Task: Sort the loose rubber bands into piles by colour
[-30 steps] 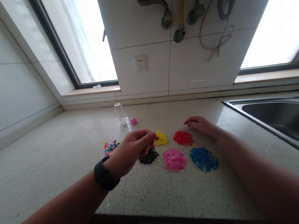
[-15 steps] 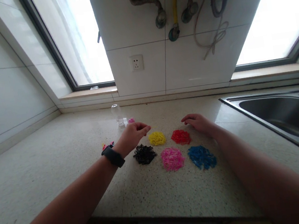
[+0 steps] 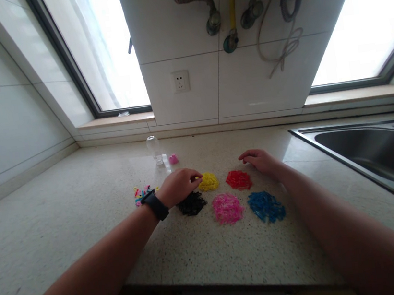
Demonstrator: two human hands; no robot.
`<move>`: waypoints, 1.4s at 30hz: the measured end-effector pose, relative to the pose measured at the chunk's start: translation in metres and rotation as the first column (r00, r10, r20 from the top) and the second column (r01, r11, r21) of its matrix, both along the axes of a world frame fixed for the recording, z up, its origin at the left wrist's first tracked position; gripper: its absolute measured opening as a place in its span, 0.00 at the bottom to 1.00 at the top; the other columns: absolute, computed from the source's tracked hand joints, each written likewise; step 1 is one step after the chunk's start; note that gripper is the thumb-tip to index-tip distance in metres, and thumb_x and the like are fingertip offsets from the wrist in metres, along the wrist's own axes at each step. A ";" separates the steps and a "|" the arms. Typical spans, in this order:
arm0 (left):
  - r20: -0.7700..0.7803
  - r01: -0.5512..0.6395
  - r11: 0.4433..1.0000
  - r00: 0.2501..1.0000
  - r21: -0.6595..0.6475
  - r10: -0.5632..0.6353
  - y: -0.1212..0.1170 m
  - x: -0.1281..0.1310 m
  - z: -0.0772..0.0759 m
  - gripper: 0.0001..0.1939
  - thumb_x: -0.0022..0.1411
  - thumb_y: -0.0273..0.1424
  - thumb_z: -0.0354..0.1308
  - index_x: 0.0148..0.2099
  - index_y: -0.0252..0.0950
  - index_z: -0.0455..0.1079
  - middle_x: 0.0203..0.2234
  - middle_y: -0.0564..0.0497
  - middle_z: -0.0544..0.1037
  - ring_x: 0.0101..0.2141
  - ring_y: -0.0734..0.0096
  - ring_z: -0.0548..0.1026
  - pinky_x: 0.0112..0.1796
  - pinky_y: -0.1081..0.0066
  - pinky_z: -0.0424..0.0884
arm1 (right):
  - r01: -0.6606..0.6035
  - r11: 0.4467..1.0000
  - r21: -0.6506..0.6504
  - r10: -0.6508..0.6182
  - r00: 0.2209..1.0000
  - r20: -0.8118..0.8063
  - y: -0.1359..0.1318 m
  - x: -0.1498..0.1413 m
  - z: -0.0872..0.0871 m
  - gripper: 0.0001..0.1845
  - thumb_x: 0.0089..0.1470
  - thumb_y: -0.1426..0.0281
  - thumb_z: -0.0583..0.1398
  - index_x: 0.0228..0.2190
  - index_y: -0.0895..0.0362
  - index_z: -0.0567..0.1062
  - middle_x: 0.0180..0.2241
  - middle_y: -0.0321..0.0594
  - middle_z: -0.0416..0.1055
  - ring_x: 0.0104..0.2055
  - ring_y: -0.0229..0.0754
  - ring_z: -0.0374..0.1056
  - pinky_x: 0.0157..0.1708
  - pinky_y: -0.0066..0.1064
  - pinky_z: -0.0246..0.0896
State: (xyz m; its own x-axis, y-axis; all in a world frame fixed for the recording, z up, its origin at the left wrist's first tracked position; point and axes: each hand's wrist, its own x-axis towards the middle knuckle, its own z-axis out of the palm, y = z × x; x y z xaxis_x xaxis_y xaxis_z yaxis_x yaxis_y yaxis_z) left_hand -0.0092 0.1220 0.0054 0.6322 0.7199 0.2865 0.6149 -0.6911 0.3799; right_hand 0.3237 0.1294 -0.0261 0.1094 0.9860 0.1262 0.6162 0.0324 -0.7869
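Note:
My left hand [image 3: 184, 184], with a dark watch on its wrist, is closed in a pinch at the left edge of the yellow pile [image 3: 209, 181]; what its fingertips hold is too small to make out. Beneath that hand lies a black pile [image 3: 192, 204], partly covered. My right hand [image 3: 259, 160] rests on the counter behind the red pile [image 3: 238, 180], fingers stretched out and holding nothing visible. Nearer to me are a pink pile [image 3: 227, 208] and a blue pile [image 3: 266, 206]. All look like small rubber bands. Mixed-colour bands [image 3: 141, 195] lie left of the watch.
A clear bottle [image 3: 154, 150] stands upside down near the back of the speckled counter [image 3: 65, 223], beside a small pink object [image 3: 173, 159]. A steel sink [image 3: 312, 139] is set in at the right. Pipes and a socket [image 3: 180, 81] are on the wall.
My left hand has moved slightly right and down toward me, reaching the yellow pile and covering part of the black one. More of the mixed bands now shows. My right hand stays put.

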 end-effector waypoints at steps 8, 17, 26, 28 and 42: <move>-0.066 0.042 0.988 0.997 0.146 -0.033 -0.017 -0.002 0.006 0.15 0.69 0.34 0.51 0.48 0.35 0.77 0.38 0.45 0.81 0.35 0.65 0.77 0.39 0.67 0.70 | 0.002 1.000 -0.005 -0.002 1.000 0.002 0.000 0.001 0.000 0.17 0.49 0.66 0.57 0.38 0.58 0.81 0.32 0.41 0.76 0.25 0.36 0.60 0.25 0.29 0.53; -0.229 0.335 0.900 0.933 0.278 -0.277 -0.077 0.010 0.013 0.10 0.68 0.32 0.51 0.42 0.36 0.73 0.32 0.49 0.78 0.33 0.68 0.76 0.33 0.69 0.68 | -0.024 1.000 0.002 0.024 0.999 0.030 0.002 0.006 -0.005 0.17 0.50 0.65 0.57 0.38 0.59 0.81 0.31 0.41 0.76 0.23 0.35 0.58 0.23 0.28 0.52; -0.218 0.714 0.678 0.699 0.175 -0.681 -0.140 0.022 -0.007 0.10 0.68 0.36 0.54 0.49 0.41 0.70 0.30 0.56 0.78 0.28 0.72 0.73 0.22 0.68 0.60 | -0.034 0.999 -0.013 0.034 0.999 0.025 0.001 0.006 -0.005 0.18 0.50 0.65 0.57 0.39 0.59 0.81 0.30 0.40 0.75 0.22 0.34 0.57 0.22 0.28 0.51; -0.208 0.755 0.635 0.656 0.162 -0.726 -0.145 0.023 -0.015 0.10 0.69 0.34 0.54 0.51 0.41 0.69 0.32 0.56 0.79 0.30 0.72 0.73 0.22 0.68 0.62 | -0.034 0.999 -0.009 0.035 0.999 0.027 0.001 0.007 -0.006 0.18 0.50 0.65 0.57 0.39 0.59 0.81 0.30 0.40 0.75 0.22 0.34 0.57 0.22 0.28 0.51; -0.317 0.783 0.573 0.622 0.242 -0.716 -0.152 0.023 -0.025 0.03 0.67 0.30 0.58 0.37 0.40 0.70 0.25 0.56 0.74 0.29 0.71 0.69 0.20 0.68 0.60 | -0.069 0.997 -0.016 0.070 0.996 0.057 -0.001 0.000 -0.002 0.18 0.51 0.65 0.57 0.39 0.59 0.80 0.31 0.40 0.76 0.23 0.35 0.59 0.24 0.29 0.53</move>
State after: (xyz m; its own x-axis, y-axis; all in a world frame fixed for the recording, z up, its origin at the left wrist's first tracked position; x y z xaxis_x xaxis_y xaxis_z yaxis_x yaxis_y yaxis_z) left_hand 0.0136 -0.0299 -0.0201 0.9593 -0.1546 0.2363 -0.1557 -0.9877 -0.0140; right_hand 0.3238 0.1286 -0.0281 0.0330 0.9927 0.1160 0.6573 0.0659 -0.7507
